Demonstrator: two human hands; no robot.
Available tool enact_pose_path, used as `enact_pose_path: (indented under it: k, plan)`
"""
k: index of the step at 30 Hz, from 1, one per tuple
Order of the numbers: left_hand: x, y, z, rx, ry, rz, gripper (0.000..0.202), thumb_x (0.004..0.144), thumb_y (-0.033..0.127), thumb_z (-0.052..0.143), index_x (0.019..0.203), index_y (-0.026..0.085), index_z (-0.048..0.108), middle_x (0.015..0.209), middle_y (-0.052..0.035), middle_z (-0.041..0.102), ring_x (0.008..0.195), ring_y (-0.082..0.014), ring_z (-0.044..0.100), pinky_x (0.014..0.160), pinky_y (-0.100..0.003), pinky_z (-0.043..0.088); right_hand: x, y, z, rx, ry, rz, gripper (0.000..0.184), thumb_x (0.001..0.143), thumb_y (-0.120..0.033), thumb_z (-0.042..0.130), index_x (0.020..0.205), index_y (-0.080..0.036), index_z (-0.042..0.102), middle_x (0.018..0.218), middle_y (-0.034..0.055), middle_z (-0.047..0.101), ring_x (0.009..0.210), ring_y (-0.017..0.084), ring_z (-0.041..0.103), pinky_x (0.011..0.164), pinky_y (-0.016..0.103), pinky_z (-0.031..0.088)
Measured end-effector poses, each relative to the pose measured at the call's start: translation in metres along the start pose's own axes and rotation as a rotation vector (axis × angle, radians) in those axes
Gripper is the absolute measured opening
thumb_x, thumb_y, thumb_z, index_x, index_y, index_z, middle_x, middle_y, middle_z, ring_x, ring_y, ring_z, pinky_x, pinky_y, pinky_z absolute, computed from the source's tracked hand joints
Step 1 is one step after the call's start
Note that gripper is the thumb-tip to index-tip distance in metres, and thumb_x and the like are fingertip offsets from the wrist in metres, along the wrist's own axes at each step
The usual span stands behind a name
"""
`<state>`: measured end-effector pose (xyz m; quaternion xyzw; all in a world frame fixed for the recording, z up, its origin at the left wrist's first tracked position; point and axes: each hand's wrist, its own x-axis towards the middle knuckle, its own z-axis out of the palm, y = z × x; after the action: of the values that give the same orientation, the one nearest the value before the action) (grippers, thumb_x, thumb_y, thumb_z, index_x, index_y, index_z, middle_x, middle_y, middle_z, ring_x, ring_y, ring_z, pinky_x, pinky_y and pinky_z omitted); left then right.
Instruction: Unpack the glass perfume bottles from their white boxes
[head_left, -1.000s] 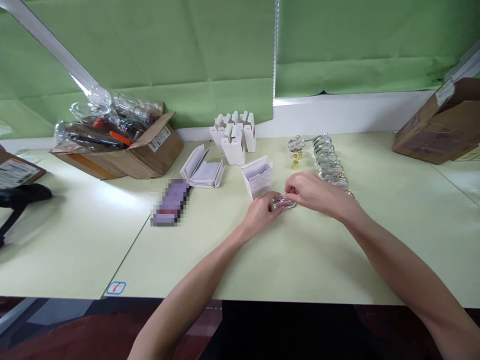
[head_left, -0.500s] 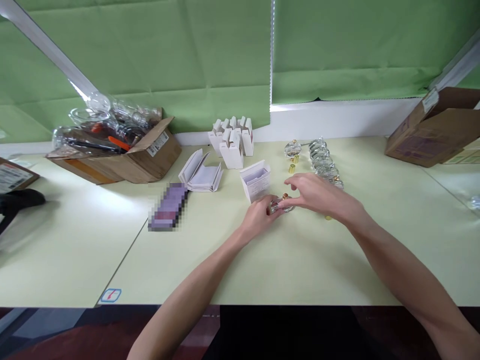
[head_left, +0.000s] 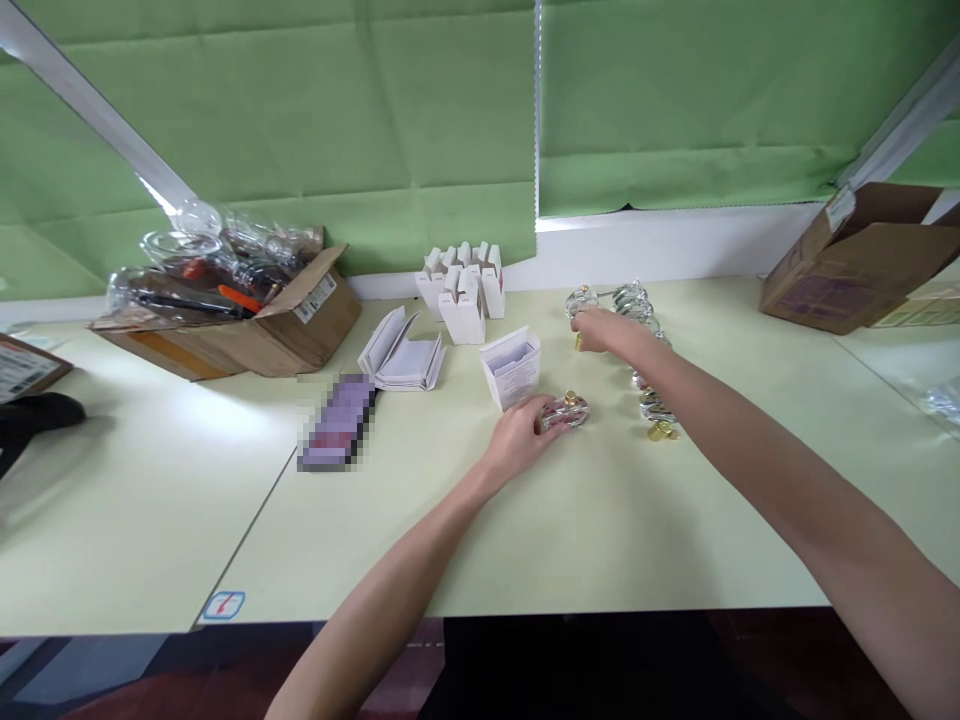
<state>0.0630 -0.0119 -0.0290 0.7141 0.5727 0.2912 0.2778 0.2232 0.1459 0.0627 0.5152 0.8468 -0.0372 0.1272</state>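
My left hand (head_left: 517,437) holds a small clear glass bottle (head_left: 566,411) with a gold fitting on top, pressing it to the table beside a white open carton (head_left: 511,368). My right hand (head_left: 604,330) is stretched far forward, its fingertips at a small gold cap (head_left: 578,342). Just beyond them stands a glass bottle (head_left: 581,301). A row of similar glass bottles (head_left: 645,345) runs toward me, partly hidden by my right forearm. Gold caps (head_left: 660,431) lie at the row's near end.
White cartons (head_left: 461,290) stand at the back, next to folded leaflets (head_left: 401,352). A pixelated purple item (head_left: 336,423) lies on the table. Cardboard boxes sit at the back left (head_left: 300,325) and right (head_left: 855,265), the left one holding plastic-wrapped glassware.
My right hand has left the bottle in my left hand and moved forward to the gold caps. The left hand stays in place, and the view has tilted slightly upward.
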Motion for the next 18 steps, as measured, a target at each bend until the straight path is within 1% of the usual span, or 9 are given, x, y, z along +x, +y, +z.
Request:
enact_pose_path:
  k: [3,6,9,10,11,12,13,15,18]
  plan:
    - [0.0,0.0,0.0,-0.003,0.006,0.0,0.036,0.087,0.041,0.066,0.118,0.022,0.064,0.088,-0.0016,0.071,0.069,-0.0172,0.063,0.067,-0.028,0.049,-0.001,-0.01,0.008,0.0,0.014,0.022,0.027,0.085,-0.013,0.064,0.109,-0.006,0.072,0.111,0.0274,0.069,0.101,0.032,0.068,0.08,0.036,0.049]
    - [0.0,0.001,0.0,0.005,0.008,0.0,0.034,0.087,0.041,0.066,0.116,0.022,0.064,0.086,-0.0014,0.071,0.07,-0.0179,0.063,0.068,-0.029,0.049,-0.015,-0.013,0.003,0.024,0.041,0.002,0.023,0.087,-0.016,0.063,0.105,-0.007,0.072,0.106,0.0233,0.071,0.095,0.028,0.068,0.076,0.033,0.048]
    - [0.0,0.003,-0.001,0.016,0.002,0.001,0.031,0.087,0.039,0.066,0.113,0.022,0.065,0.085,-0.0017,0.071,0.071,-0.0189,0.064,0.068,-0.029,0.048,-0.045,-0.012,-0.01,0.107,0.127,-0.058,0.026,0.092,-0.028,0.058,0.109,-0.013,0.07,0.106,0.0136,0.072,0.093,0.021,0.065,0.074,0.029,0.045]
    - [0.0,0.004,-0.001,0.016,0.003,-0.002,0.03,0.087,0.038,0.066,0.113,0.022,0.065,0.085,-0.0017,0.071,0.071,-0.0191,0.064,0.068,-0.029,0.048,-0.058,-0.013,-0.014,0.246,0.213,-0.109,0.026,0.091,-0.032,0.059,0.106,-0.014,0.07,0.101,0.0108,0.072,0.09,0.02,0.064,0.071,0.029,0.044]
    - [0.0,0.005,-0.001,0.015,0.005,-0.007,0.03,0.087,0.037,0.066,0.113,0.022,0.065,0.084,-0.0016,0.071,0.071,-0.0191,0.064,0.068,-0.029,0.048,-0.072,-0.014,-0.017,0.376,0.252,-0.164,0.026,0.09,-0.036,0.061,0.103,-0.016,0.071,0.096,0.0083,0.072,0.085,0.019,0.063,0.069,0.028,0.043]
    - [0.0,0.005,-0.002,0.013,0.008,-0.012,0.031,0.087,0.037,0.066,0.114,0.022,0.065,0.083,-0.0015,0.07,0.072,-0.0191,0.064,0.067,-0.029,0.048,-0.085,-0.016,-0.019,0.463,0.252,-0.199,0.025,0.089,-0.038,0.062,0.1,-0.018,0.072,0.092,0.006,0.072,0.081,0.018,0.063,0.068,0.028,0.042]
    - [-0.001,0.005,-0.002,0.011,0.01,-0.017,0.031,0.087,0.037,0.066,0.115,0.022,0.064,0.082,-0.0013,0.07,0.072,-0.0189,0.064,0.067,-0.028,0.047,-0.098,-0.018,-0.02,0.504,0.258,-0.212,0.023,0.088,-0.039,0.062,0.096,-0.019,0.072,0.086,0.0044,0.071,0.077,0.018,0.062,0.066,0.029,0.041]
    - [-0.001,0.006,-0.002,0.012,0.009,-0.024,0.033,0.087,0.037,0.066,0.116,0.022,0.064,0.081,-0.0008,0.069,0.072,-0.0184,0.064,0.067,-0.027,0.047,-0.117,-0.026,-0.02,0.495,0.254,-0.237,0.021,0.088,-0.037,0.061,0.093,-0.02,0.073,0.081,0.0041,0.07,0.072,0.018,0.059,0.065,0.03,0.039]
    - [0.0,0.005,-0.001,0.02,0.002,-0.024,0.033,0.086,0.038,0.067,0.115,0.021,0.065,0.08,-0.0007,0.069,0.072,-0.0177,0.063,0.066,-0.027,0.045,-0.131,-0.036,-0.018,0.417,0.267,-0.24,0.022,0.091,-0.033,0.056,0.092,-0.02,0.074,0.08,0.0056,0.069,0.073,0.02,0.058,0.065,0.031,0.036]
